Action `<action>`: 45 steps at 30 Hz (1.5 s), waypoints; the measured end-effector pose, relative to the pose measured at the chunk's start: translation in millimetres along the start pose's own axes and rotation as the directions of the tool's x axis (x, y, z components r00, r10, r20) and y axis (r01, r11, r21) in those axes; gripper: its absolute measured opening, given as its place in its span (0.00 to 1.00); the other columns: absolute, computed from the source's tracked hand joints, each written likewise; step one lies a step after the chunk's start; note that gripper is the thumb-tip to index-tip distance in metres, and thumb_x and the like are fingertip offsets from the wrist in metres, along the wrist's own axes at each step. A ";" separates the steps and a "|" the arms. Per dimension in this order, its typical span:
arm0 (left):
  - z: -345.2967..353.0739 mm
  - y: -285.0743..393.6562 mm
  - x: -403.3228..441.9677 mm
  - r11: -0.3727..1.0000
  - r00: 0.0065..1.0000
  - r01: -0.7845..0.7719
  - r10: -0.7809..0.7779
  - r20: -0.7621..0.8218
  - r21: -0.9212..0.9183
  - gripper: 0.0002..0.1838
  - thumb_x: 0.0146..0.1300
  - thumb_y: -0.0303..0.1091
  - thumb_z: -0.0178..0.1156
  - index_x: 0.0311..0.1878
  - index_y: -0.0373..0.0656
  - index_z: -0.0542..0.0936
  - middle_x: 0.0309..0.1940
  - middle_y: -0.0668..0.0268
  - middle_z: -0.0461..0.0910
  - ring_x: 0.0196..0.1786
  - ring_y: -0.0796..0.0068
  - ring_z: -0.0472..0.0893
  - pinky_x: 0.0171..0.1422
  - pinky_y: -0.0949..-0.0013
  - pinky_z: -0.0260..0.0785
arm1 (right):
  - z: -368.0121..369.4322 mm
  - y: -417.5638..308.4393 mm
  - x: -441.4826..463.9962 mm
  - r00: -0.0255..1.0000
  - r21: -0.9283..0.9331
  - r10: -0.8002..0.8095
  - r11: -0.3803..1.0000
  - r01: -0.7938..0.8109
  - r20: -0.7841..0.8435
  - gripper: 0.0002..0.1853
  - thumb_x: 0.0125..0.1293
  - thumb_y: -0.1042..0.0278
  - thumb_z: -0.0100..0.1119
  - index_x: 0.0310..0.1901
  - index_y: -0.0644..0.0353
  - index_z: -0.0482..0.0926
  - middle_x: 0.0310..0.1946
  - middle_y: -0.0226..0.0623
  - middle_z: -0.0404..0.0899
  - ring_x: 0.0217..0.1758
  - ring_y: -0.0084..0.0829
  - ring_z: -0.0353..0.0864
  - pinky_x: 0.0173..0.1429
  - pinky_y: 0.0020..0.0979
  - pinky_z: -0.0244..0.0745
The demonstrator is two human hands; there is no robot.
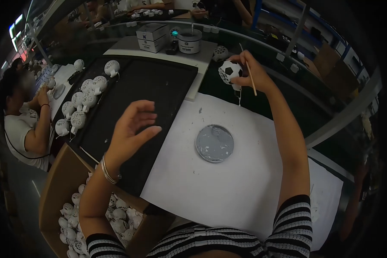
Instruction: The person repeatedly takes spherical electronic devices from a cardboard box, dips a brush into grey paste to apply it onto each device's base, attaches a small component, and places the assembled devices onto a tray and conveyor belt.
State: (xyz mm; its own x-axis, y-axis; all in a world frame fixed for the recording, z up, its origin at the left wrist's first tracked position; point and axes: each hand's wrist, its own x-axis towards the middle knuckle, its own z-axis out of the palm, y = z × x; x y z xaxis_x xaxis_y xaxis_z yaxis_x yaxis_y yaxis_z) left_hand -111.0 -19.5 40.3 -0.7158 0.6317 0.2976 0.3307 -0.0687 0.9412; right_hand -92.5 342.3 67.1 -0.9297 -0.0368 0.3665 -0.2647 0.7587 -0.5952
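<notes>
The striped top (193,238) is nearest, below the grey-smeared round lid (215,144) that lies flat on the white-topped desk (236,191). To the lid's left, the left hand (135,127) hangs empty above a black board (152,81), its fingers loosely curled and the thumb well apart from them; a silver bracelet (107,171) circles the wrist. Beyond the lid and to its right, the right hand (250,72) is closed to a narrow grip, with a black-and-white football-patterned ball (230,72) between thumb and fingers and a thin stick (251,79) slanting across them. A short wire (240,96) dangles from the ball; the fingers hide part of its right side.

Farther beyond the lid stand a tub marked HY500 (189,45) and two stacked white cartons (152,38). Left of the lid, past the left hand, a cluster of white openwork balls (89,99) sits on the black board. Nearer than the lid and to its left, a cardboard box (56,185) holds many more white balls (120,215), with the left forearm blocking part of it. Far left of the lid, a co-worker (23,133) sits.
</notes>
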 end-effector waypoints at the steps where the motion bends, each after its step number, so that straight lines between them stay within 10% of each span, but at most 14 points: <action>1: 9.3 1.1 1.3 0.999 0.998 0.004 0.000 0.070 -0.052 0.30 0.48 0.21 0.62 0.56 0.42 0.64 0.50 0.61 0.66 0.54 0.70 0.70 0.57 0.68 0.65 | 4.0 -12.8 -1.4 0.997 0.326 -0.045 0.943 0.063 -0.061 0.28 0.36 0.68 0.70 0.32 0.55 0.58 0.43 0.44 0.72 0.45 0.34 0.74 0.51 0.33 0.71; 2: 20.0 3.9 4.1 0.992 0.997 -0.018 0.027 0.072 -0.123 0.33 0.47 0.21 0.63 0.58 0.43 0.61 0.52 0.59 0.65 0.55 0.69 0.69 0.58 0.67 0.65 | 9.3 -26.2 -3.3 0.990 0.617 -0.065 0.776 0.129 -0.125 0.28 0.37 0.66 0.70 0.32 0.54 0.57 0.44 0.45 0.71 0.46 0.34 0.74 0.53 0.33 0.71; 8: 59.2 14.0 19.1 0.739 0.995 -0.058 0.099 0.023 -0.671 0.46 0.44 0.24 0.68 0.62 0.51 0.49 0.52 0.57 0.61 0.54 0.70 0.68 0.58 0.67 0.65 | 71.2 -94.7 -10.9 0.961 0.849 -0.172 0.454 0.272 -0.216 0.30 0.37 0.63 0.71 0.34 0.52 0.56 0.46 0.44 0.69 0.51 0.31 0.70 0.55 0.33 0.71; 15: 32.9 13.6 9.2 0.856 0.973 -0.206 0.127 -0.192 -0.474 0.39 0.45 0.21 0.65 0.59 0.48 0.55 0.49 0.64 0.66 0.50 0.76 0.70 0.54 0.71 0.68 | 105.9 -120.5 -12.6 0.957 0.759 -0.228 0.587 0.283 -0.181 0.28 0.43 0.68 0.68 0.35 0.52 0.54 0.52 0.48 0.66 0.58 0.36 0.65 0.64 0.37 0.57; 18: -24.4 -0.8 22.6 0.924 0.855 -0.379 0.368 -0.366 0.046 0.33 0.41 0.23 0.67 0.54 0.45 0.65 0.46 0.63 0.68 0.47 0.73 0.73 0.50 0.73 0.68 | 85.3 -105.1 -16.1 0.917 0.497 -0.279 0.775 0.391 -0.287 0.25 0.48 0.66 0.66 0.36 0.52 0.55 0.54 0.48 0.65 0.60 0.38 0.64 0.65 0.39 0.53; 20: -86.0 0.5 38.5 0.674 0.797 -0.111 0.499 -0.339 0.731 0.32 0.40 0.28 0.68 0.52 0.45 0.67 0.45 0.59 0.68 0.42 0.65 0.75 0.46 0.69 0.69 | 66.1 -96.2 -27.5 0.910 0.415 -0.228 0.833 0.366 -0.345 0.21 0.52 0.66 0.62 0.36 0.53 0.55 0.53 0.48 0.66 0.57 0.38 0.67 0.64 0.39 0.55; 22: -145.9 -13.9 61.3 0.484 0.799 0.185 0.432 -0.417 0.855 0.32 0.40 0.33 0.69 0.52 0.46 0.68 0.43 0.56 0.69 0.39 0.58 0.74 0.43 0.65 0.69 | 53.8 -78.3 -39.6 0.918 0.387 -0.172 0.868 0.312 -0.357 0.20 0.53 0.66 0.61 0.35 0.53 0.55 0.52 0.48 0.67 0.56 0.38 0.67 0.63 0.39 0.55; 33: -244.4 -92.8 166.7 0.115 0.771 0.635 -0.049 -0.635 0.764 0.33 0.43 0.49 0.63 0.57 0.57 0.70 0.50 0.59 0.74 0.52 0.57 0.72 0.52 0.54 0.62 | 27.9 27.5 17.9 0.946 -0.187 0.148 0.960 -0.208 -0.289 0.20 0.51 0.69 0.61 0.39 0.59 0.60 0.46 0.47 0.70 0.47 0.40 0.73 0.51 0.34 0.68; 34: -227.9 -83.1 167.7 0.116 0.790 0.607 0.022 -0.613 0.786 0.33 0.44 0.48 0.63 0.57 0.56 0.69 0.49 0.57 0.74 0.52 0.57 0.72 0.53 0.55 0.61 | 24.2 34.4 36.5 0.914 -0.262 0.331 0.884 -0.388 -0.236 0.21 0.50 0.69 0.62 0.41 0.60 0.60 0.45 0.47 0.69 0.47 0.41 0.73 0.50 0.35 0.69; 36: -208.7 -77.7 159.4 0.139 0.859 0.421 0.255 -0.443 0.896 0.30 0.47 0.47 0.61 0.56 0.55 0.69 0.49 0.54 0.72 0.51 0.56 0.73 0.51 0.55 0.62 | 30.4 98.2 73.8 0.961 -0.429 0.064 0.885 -0.180 -0.270 0.25 0.49 0.67 0.62 0.47 0.61 0.61 0.44 0.48 0.69 0.47 0.44 0.72 0.51 0.37 0.69; 38: -177.2 -64.0 138.4 0.076 0.829 0.146 0.534 -0.164 0.986 0.27 0.48 0.40 0.62 0.55 0.52 0.70 0.50 0.54 0.71 0.51 0.55 0.72 0.52 0.57 0.63 | 32.9 136.9 113.5 0.937 -0.426 0.185 0.852 -0.304 -0.297 0.33 0.44 0.68 0.66 0.51 0.59 0.59 0.47 0.49 0.67 0.51 0.43 0.70 0.54 0.38 0.67; 40: -123.5 -26.7 102.4 0.347 0.849 -0.114 0.521 -0.090 0.931 0.26 0.46 0.33 0.63 0.53 0.48 0.71 0.51 0.54 0.69 0.52 0.56 0.71 0.54 0.61 0.63 | 33.5 166.4 145.8 0.943 -0.416 0.187 0.861 -0.293 -0.276 0.35 0.42 0.68 0.67 0.52 0.60 0.59 0.47 0.48 0.67 0.51 0.43 0.70 0.54 0.37 0.67; 45: -58.2 -1.7 32.6 0.550 0.948 -0.155 0.318 -0.034 0.821 0.24 0.46 0.27 0.62 0.50 0.42 0.71 0.51 0.56 0.66 0.52 0.63 0.71 0.53 0.66 0.65 | 45.5 204.2 160.9 0.963 -0.509 0.162 0.822 -0.253 -0.218 0.32 0.40 0.65 0.67 0.48 0.62 0.63 0.47 0.47 0.68 0.51 0.46 0.70 0.52 0.39 0.69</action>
State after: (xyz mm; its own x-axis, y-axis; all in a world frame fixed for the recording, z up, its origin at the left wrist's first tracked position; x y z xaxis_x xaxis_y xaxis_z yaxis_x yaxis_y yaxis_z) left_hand -170.7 -43.7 57.7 -0.5938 0.5508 0.5866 0.7978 0.4980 0.3400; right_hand -307.8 461.7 -28.0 -0.8819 0.2289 0.4121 0.1484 0.9646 -0.2182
